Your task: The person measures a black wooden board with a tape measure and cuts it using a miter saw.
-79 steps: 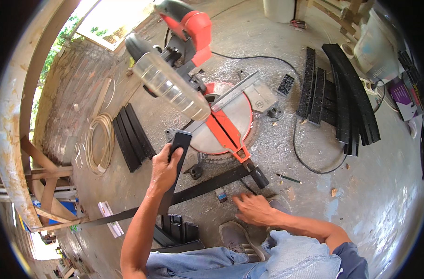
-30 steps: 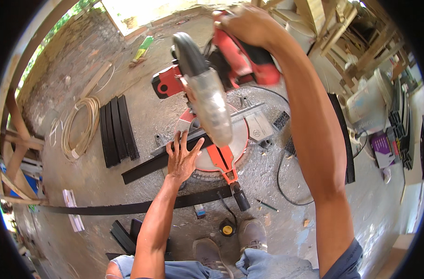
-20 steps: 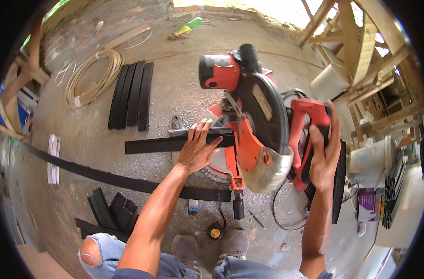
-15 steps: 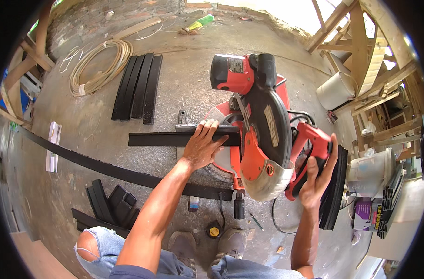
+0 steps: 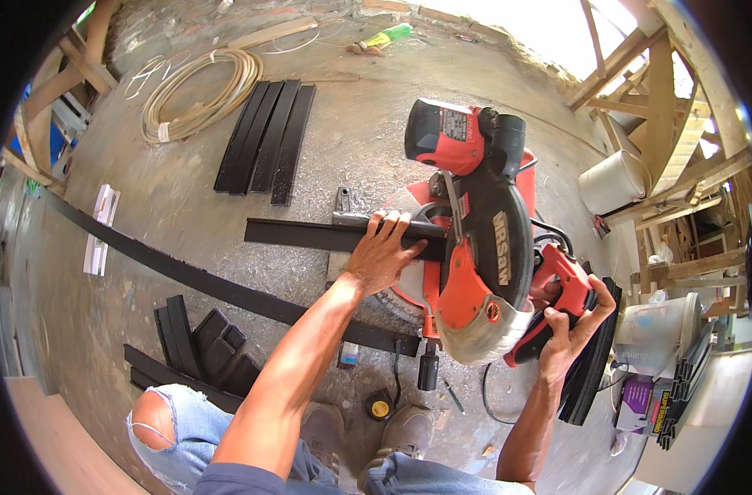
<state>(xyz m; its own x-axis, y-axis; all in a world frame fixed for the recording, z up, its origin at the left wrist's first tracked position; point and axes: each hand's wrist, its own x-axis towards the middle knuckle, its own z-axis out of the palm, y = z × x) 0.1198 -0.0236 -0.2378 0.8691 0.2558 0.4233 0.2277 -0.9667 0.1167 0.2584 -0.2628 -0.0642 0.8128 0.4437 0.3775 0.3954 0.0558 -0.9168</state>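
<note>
A red and black miter saw point(image 5: 508, 239) stands on the floor before me, its blade side covered by the black guard and a cloudy lower guard. My left hand point(image 5: 377, 257) presses a black channel-shaped bar point(image 5: 297, 234) against the saw's fence, fingers over the top and thumb toward the blade. The bar's right end passes out of sight by the blade. Around the saw's red and black handle point(image 5: 570, 280) is my right hand point(image 5: 564, 342), with some fingers curled through the grip and one sticking out. The saw head looks raised.
Several cut black bars point(image 5: 264, 140) lie beyond, near a coiled hose point(image 5: 201, 95). One long black strip point(image 5: 202, 285) runs leftward across the floor. Short black offcuts point(image 5: 178, 338), a tape measure point(image 5: 380, 405) and a pencil point(image 5: 454, 396) lie near my feet. Buckets point(image 5: 615, 181) stand at right.
The whole view has turned slightly. My right hand's fingers have shifted on the handle, now curling through the grip. My left hand still holds the bar against the fence.
</note>
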